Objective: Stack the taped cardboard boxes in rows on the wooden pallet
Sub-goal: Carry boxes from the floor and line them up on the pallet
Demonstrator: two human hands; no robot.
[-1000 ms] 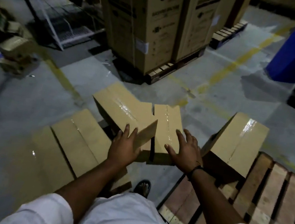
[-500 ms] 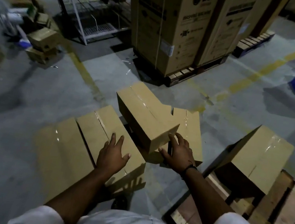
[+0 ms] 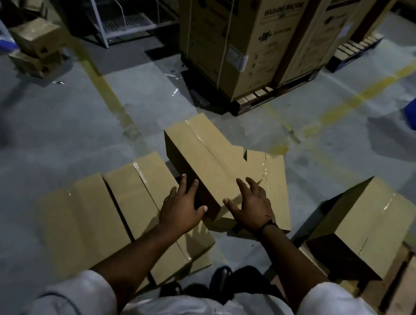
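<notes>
Head view. At centre, top box [image 3: 201, 156] askew across a lower box [image 3: 275, 183], both on the floor and well short of the pallet [image 3: 410, 287] at 4 o'clock.

Left hand [image 3: 181, 207] spread, straight fingers against the top box's near-left face, thumb at its near end. Right hand [image 3: 250, 206] spread flat at the near-right corner, clasping nothing.

Pallet box [image 3: 368, 225] at 3 o'clock, on the pallet's corner. Floor boxes [image 3: 121, 198] lying flat at 8 o'clock.

Best to press palms on opposite faces, low down, and lift level. Then swing toward 4 o'clock and set down flush beside the pallet box, tape seam up.

At 12 o'clock, tall cartons [image 3: 246, 29] printed "WASHING MACHINE". Logo cut off by the frame, white sticker too small to read.
</notes>
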